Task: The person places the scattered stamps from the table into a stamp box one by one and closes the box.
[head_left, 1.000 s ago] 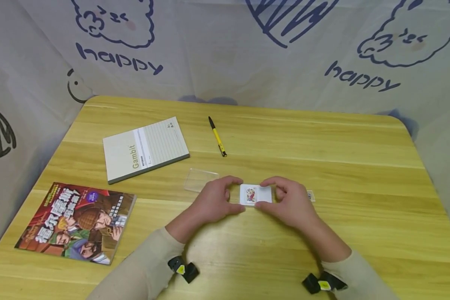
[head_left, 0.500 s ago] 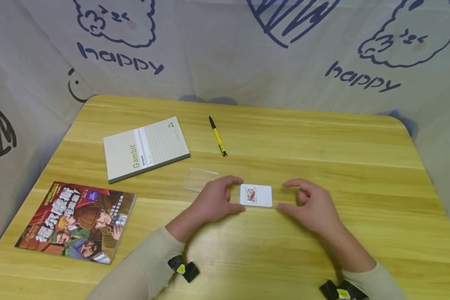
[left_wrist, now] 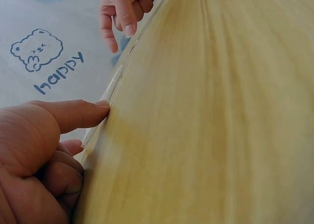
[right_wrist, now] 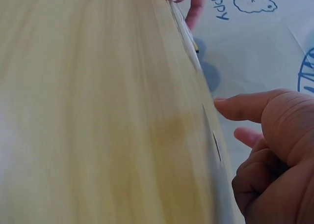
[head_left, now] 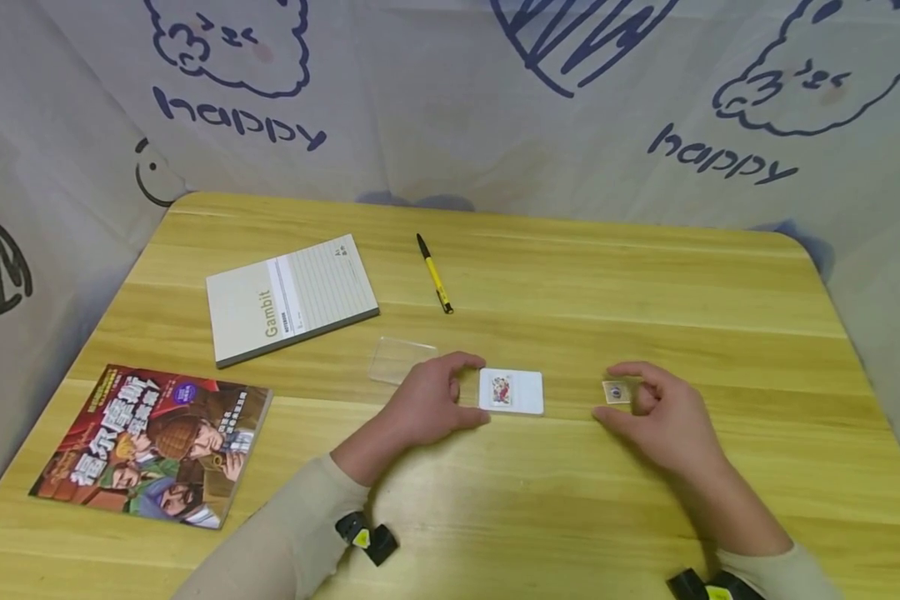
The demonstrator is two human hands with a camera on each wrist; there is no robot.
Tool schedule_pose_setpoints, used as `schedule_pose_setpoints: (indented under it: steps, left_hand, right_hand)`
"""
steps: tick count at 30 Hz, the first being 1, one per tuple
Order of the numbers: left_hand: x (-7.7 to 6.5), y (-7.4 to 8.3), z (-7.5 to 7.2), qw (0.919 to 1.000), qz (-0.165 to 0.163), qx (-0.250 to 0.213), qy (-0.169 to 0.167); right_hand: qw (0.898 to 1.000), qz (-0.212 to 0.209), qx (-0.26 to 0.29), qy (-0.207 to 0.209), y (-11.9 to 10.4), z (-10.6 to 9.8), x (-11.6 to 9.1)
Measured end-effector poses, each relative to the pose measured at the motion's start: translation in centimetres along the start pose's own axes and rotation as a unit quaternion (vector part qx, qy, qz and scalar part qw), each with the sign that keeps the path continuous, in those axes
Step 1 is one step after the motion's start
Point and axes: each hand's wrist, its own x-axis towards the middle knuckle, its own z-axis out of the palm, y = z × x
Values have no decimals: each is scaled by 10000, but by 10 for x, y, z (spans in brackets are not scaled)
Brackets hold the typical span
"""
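A flat white rectangular piece [head_left: 527, 392] with a small colourful stamp-like picture [head_left: 501, 391] on its left half lies on the table. My left hand [head_left: 427, 404] pinches its left end between thumb and forefinger; in the left wrist view the thumb rests at the edge of the white piece [left_wrist: 114, 84]. To the right, a small square piece [head_left: 616, 392] with a dark mark and a clear border lies on the wood. My right hand [head_left: 671, 421] is around it, thumb and forefinger spread on either side and apart from it. A clear plastic lid [head_left: 397, 360] lies partly behind the left hand.
A Gambit notebook [head_left: 292, 300] lies at the back left, with a yellow and black pen [head_left: 436, 273] right of it. An illustrated book [head_left: 153, 446] is at the front left. A white printed cloth [head_left: 450, 100] hangs behind the wooden table [head_left: 682, 317].
My right hand has let go of the white piece's right end and moved right to the small square piece. The left hand has stayed in place.
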Motion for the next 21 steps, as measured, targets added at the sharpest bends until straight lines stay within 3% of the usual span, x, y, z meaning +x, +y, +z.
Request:
schedule_pose_setpoints:
  steps: [9, 21]
  left_hand:
    - [0, -1, 1, 10000, 27, 6, 1]
    - [0, -1, 0, 10000, 38, 7, 5]
  right_hand:
    - [9986, -174, -414, -277, 14, -13, 3]
    - [9974, -130, -474, -519, 14, -16, 5]
